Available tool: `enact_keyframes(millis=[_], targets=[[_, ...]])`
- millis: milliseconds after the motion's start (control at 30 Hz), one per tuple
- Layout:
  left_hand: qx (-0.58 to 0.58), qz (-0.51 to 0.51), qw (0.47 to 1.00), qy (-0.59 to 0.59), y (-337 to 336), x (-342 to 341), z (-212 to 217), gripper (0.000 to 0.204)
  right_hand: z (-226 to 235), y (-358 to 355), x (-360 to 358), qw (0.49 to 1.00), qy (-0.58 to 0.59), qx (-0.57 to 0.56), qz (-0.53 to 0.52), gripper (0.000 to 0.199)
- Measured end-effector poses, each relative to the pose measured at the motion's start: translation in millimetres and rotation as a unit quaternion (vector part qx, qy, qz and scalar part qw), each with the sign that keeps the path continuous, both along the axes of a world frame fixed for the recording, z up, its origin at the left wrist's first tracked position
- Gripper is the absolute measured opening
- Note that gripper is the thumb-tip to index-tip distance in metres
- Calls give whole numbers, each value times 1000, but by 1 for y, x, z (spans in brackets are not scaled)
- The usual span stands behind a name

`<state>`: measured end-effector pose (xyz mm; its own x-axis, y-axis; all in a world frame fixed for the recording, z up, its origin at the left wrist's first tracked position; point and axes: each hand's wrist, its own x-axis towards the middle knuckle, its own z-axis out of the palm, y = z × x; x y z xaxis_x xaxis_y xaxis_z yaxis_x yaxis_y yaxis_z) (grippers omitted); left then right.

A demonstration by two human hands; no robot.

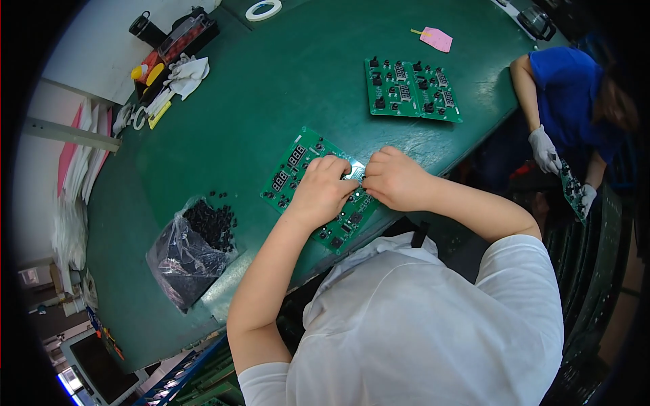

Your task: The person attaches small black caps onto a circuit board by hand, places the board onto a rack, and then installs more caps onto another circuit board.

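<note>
A green circuit board [313, 143] with black digit displays and small black parts lies at a slant near the table's front edge. My left hand [321, 192] rests over its middle, fingers curled and closed. Beside it, over the board's right edge, my right hand [398, 178] is closed too, thumb and fingertips pinched together. The two hands' fingertips nearly meet there. Whatever they pinch is hidden or too small to name. To the left, a clear plastic bag [177, 260] lies open, with many small black pieces [211, 223] spilling from its mouth.
Two joined circuit boards [413, 91] lie farther back, before a pink tag [436, 39]. White gloves [187, 76], a yellow-handled tool and a tape roll [263, 9] are along the far side. At right, a co-worker in blue [565, 88] holds another board [573, 192] with gloved hands.
</note>
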<state>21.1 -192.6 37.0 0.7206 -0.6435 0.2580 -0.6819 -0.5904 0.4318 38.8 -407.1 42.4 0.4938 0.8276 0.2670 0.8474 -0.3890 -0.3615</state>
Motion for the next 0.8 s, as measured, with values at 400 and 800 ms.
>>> enact_keyframes(millis=[400, 800], targets=[[32, -35, 995, -86, 1, -2, -1, 8, -7, 17, -16, 996, -85, -10, -39, 10], [-97, 212, 960, -155, 88, -31, 16, 22, -12, 28, -17, 993, -115, -24, -28, 7]])
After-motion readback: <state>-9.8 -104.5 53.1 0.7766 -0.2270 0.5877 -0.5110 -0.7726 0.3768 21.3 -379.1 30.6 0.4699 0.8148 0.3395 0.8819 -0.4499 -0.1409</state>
